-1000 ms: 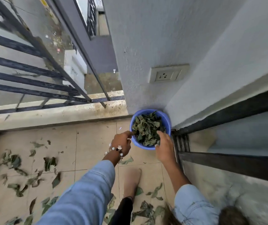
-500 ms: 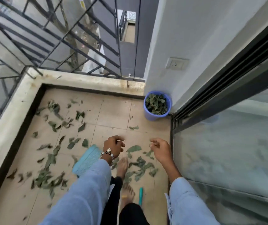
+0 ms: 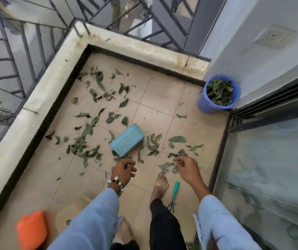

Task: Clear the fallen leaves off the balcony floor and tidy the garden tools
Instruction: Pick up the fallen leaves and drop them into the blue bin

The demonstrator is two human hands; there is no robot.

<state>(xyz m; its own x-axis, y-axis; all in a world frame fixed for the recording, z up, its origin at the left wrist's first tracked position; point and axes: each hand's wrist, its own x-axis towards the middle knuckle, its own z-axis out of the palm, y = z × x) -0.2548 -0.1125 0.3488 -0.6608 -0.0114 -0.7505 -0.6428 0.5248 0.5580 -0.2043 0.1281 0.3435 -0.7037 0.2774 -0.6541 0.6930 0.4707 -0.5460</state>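
Green fallen leaves lie scattered over the tiled balcony floor. A blue bucket full of leaves stands in the far right corner by the wall. A teal ribbed box lies tilted among the leaves. A small hand rake with a teal handle rests beside my bare foot. My left hand, with a bead bracelet, hovers loosely curled and holds nothing. My right hand hovers over leaves near the foot, fingers bent, nothing visibly held.
A raised stone curb with a dark metal railing borders the floor on the left and far sides. A sliding glass door and its track run along the right. An orange object and a cream round object sit near left.
I have stood back from the blue bucket; both hands left its rim and now hang empty over the floor. The view has widened, showing the teal box, rake and orange object.
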